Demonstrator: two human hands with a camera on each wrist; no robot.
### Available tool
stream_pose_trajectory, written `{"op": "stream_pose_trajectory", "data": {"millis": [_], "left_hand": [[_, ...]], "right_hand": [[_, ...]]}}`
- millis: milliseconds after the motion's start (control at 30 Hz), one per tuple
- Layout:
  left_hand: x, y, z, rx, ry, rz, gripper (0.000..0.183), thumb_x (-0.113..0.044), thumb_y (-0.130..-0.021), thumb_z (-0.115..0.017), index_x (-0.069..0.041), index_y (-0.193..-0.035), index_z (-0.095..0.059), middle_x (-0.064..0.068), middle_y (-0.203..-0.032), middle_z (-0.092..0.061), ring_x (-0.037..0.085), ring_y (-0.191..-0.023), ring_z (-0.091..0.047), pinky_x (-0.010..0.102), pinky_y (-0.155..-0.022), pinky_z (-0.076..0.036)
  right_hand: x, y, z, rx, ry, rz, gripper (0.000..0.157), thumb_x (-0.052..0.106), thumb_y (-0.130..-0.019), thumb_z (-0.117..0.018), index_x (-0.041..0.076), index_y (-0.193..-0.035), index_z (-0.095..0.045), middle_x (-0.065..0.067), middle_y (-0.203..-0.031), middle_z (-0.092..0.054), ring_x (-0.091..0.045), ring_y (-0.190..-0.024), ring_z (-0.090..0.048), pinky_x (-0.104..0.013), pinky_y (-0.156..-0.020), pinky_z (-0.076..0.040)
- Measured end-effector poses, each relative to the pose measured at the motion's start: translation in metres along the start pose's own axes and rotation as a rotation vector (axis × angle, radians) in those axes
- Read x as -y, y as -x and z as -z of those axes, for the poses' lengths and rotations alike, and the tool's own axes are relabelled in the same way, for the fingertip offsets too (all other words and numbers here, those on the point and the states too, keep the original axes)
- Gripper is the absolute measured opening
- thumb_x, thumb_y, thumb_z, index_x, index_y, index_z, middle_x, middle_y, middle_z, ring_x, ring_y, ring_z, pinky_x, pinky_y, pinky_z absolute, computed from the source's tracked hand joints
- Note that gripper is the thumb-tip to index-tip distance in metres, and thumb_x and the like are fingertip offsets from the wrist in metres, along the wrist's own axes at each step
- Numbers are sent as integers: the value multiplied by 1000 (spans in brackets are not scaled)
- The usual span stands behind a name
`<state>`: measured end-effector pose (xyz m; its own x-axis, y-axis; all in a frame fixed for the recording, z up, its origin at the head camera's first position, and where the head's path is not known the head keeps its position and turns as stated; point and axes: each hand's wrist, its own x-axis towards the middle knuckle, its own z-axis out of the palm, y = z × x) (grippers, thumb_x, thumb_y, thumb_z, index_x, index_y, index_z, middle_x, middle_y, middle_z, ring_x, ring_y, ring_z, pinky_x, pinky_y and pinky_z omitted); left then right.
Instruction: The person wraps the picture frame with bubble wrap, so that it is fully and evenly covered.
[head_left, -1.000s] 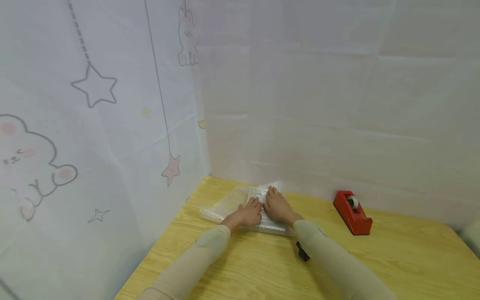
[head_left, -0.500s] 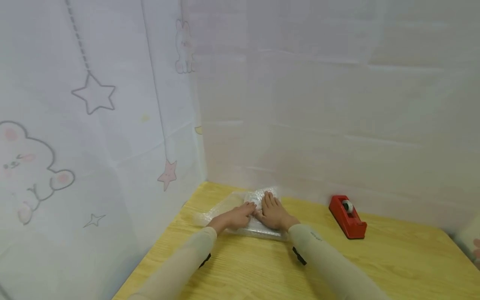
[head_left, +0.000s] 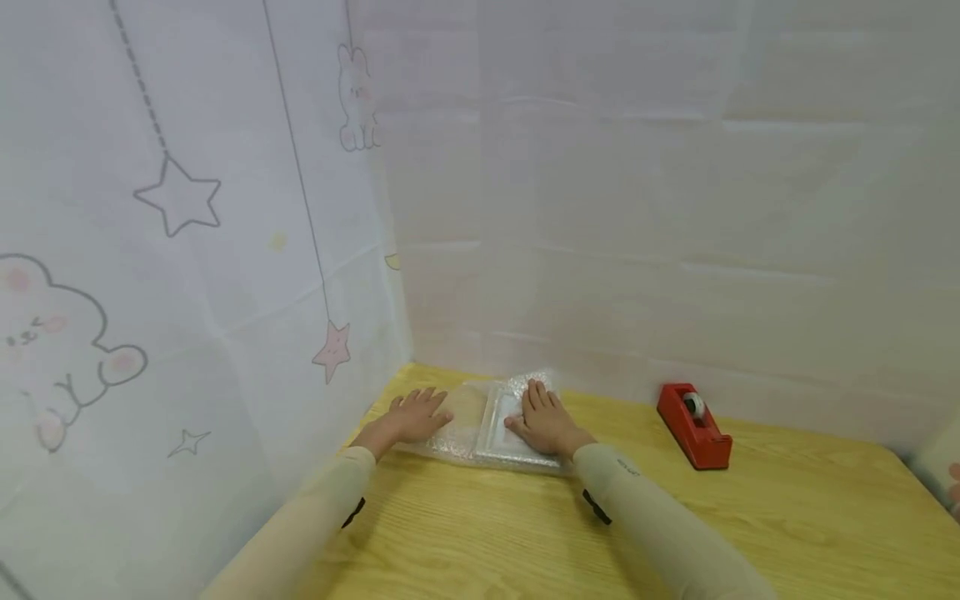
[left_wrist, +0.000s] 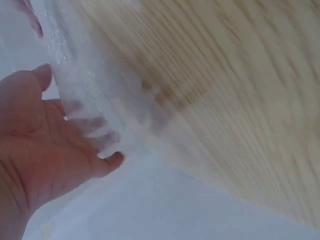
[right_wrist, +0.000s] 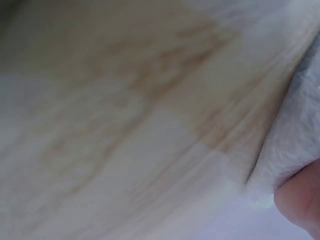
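Observation:
A white picture frame (head_left: 491,427) with a raised border lies flat on a sheet of bubble wrap (head_left: 459,421) at the back of the table. My right hand (head_left: 546,419) rests on the frame's right part with its fingers straight, covering some of it. To the left, my left hand (head_left: 415,415) is spread over the loose end of the wrap, fingers apart. In the left wrist view, that hand's fingers show blurred through the clear bubble wrap (left_wrist: 82,75). The right wrist view catches a wrapped edge (right_wrist: 295,120) beside a fingertip (right_wrist: 300,200).
A red tape dispenser (head_left: 693,427) with a roll of tape stands to the right of the frame. The wood-grain table (head_left: 480,533) meets a pale cloth backdrop (head_left: 600,250) behind and a printed one (head_left: 247,333) at the left.
My left hand has moved left off the frame to the wrap's loose end, uncovering the frame's left side. My right hand has flattened and stays on the frame.

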<state>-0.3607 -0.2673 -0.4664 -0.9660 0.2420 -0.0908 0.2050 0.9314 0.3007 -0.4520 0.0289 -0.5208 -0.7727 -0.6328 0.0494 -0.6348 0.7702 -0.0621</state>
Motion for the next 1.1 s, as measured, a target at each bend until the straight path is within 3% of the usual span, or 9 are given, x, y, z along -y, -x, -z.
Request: {"op": "stream_pose_trajectory", "data": {"millis": [133,300,433,533,633,833,900,1000,1100], "left_hand": [[18,7,3,-42,125,90,64,-35,-109,-46,4,-157,-30,30,-155,-35,50,-143,-29,65,-112,-24],[30,10,-3,-107,232,87,52,-25,-108,-48,9,-147,-45,27,-145,-50,45,-135,-45,58,-109,-36],[37,13,-6,-113,291,91,34,-22,-107,-52,4,-123,-66,15,-115,-67,31,-104,-62,49,-90,-50],[40,14,-7,-81,360,95,25,-21,-106,-54,-1,-97,-67,5,-83,-60,20,-73,-53,39,-69,-47],[41,18,-6,-58,440,108,29,-22,-107,-55,-6,-83,-59,3,-70,-48,17,-62,-41,34,-61,-39],[40,20,-2,-54,557,108,28,-27,-106,-55,-3,-95,-65,6,-87,-59,21,-79,-54,39,-72,-47],[38,18,2,-41,621,100,33,-29,-106,-55,0,-112,-68,11,-107,-65,28,-100,-60,46,-87,-49],[35,15,6,-16,738,107,45,-30,-106,-55,6,-132,-61,17,-133,-60,33,-122,-55,51,-101,-45],[31,11,10,30,876,125,53,-29,-106,-54,10,-141,-51,19,-135,-56,29,-112,-59,49,-97,-48]], "right_hand": [[-2,0,0,6,-7,6,91,65,-105,-22,-8,-159,-13,-28,-165,-1,-40,-152,1,-52,-120,-8],[-3,-1,-1,-2,-1,-3,92,67,-104,-19,-7,-159,-11,-26,-166,1,-39,-152,2,-51,-121,-8],[-1,0,-1,5,-11,0,92,67,-105,-19,-7,-159,-11,-25,-166,2,-38,-152,3,-51,-121,-5],[-1,0,0,13,-22,3,92,67,-105,-20,-7,-159,-10,-26,-166,2,-39,-152,4,-51,-121,-4],[-1,0,1,8,-22,2,91,66,-105,-20,-7,-159,-10,-26,-166,1,-39,-152,4,-51,-121,-5],[-1,0,-1,-10,-18,-2,90,64,-106,-22,-8,-159,-12,-26,-166,0,-38,-152,2,-51,-121,-6],[-2,-1,-2,-9,-20,-2,90,65,-106,-21,-7,-159,-12,-25,-166,0,-38,-152,2,-51,-121,-6],[-5,-3,-4,-5,-37,5,89,64,-106,-23,-7,-159,-11,-25,-166,1,-38,-152,3,-51,-121,-6],[-6,-4,-6,3,-42,13,89,64,-106,-22,-7,-159,-10,-25,-166,3,-38,-152,4,-51,-121,-5]]}}
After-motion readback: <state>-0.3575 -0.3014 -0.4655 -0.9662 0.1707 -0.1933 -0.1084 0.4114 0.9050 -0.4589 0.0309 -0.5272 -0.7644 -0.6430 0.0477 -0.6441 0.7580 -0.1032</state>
